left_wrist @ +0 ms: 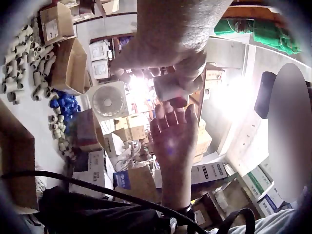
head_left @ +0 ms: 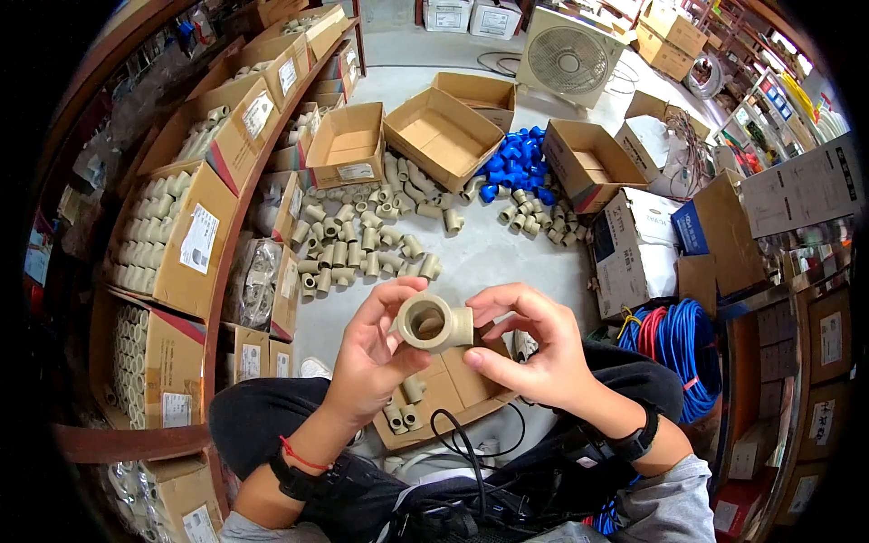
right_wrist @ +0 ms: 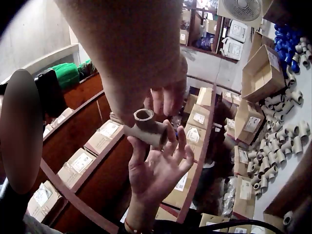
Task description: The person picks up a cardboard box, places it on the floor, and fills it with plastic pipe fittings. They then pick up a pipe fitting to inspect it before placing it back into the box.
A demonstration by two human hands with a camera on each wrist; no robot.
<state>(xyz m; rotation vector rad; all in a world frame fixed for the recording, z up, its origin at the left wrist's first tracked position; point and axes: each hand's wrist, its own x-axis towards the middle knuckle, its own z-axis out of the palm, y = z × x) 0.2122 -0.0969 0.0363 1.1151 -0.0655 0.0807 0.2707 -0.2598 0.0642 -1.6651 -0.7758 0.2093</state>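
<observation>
A beige tee pipe fitting (head_left: 434, 324) is held up in front of the body, its round opening facing the head camera. My left hand (head_left: 362, 353) grips its left side between thumb and fingers; the right wrist view shows the fitting (right_wrist: 151, 131) above the palm of that hand (right_wrist: 155, 175). My right hand (head_left: 534, 348) is at the fitting's right end, fingers bent loosely and thumb apart below. In the left wrist view, the fingertips of my right hand (left_wrist: 175, 141) reach close to the fitting (left_wrist: 168, 87); contact is hard to tell.
Below the hands lies a carton (head_left: 453, 385) with a few fittings. Beyond are piled beige fittings (head_left: 348, 240), blue fittings (head_left: 518, 158) and cardboard boxes (head_left: 444, 136). Boxes of fittings fill the left shelf (head_left: 258, 172); blue coiled tubing (head_left: 683, 353) lies right. A black cable (head_left: 466, 443) crosses the lap.
</observation>
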